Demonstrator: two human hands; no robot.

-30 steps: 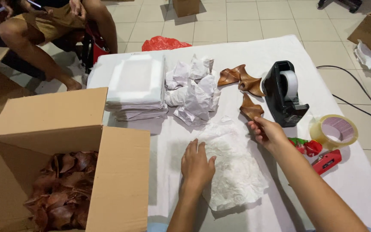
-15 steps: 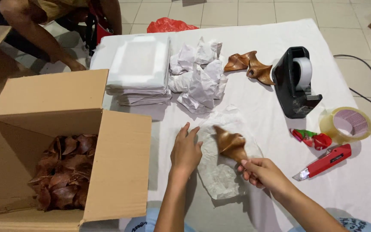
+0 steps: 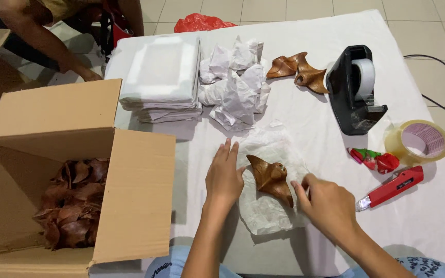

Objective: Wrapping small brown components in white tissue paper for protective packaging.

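1. The brown shell point(image 3: 270, 178) lies on a sheet of white paper point(image 3: 271, 206) on the counter point(image 3: 428, 216), right between the two hands.
2. The left hand point(image 3: 224, 177) lies flat and spread on the paper. Its fingers point(image 3: 230, 154) are just beside the shell's left side.
3. The right hand point(image 3: 328, 203) is curled. Its fingertips point(image 3: 300, 186) seem to pinch the paper edge by the shell's pointed tip. I cannot tell if they touch the shell.
4. The shell looks stiff, light and smooth, with thin points that might snap. Its thick middle looks like the safest place to hold.
5. The paper looks thin, soft and crinkly, so it should fold easily and might tear.
6. Two more shells point(image 3: 297, 71) lie at the far side, near a black tape holder point(image 3: 355, 90).
7. An open box point(image 3: 78, 170) on the left holds many shells.
8. A tape roll point(image 3: 418, 141) and a red cutter point(image 3: 391, 188) lie on the right.
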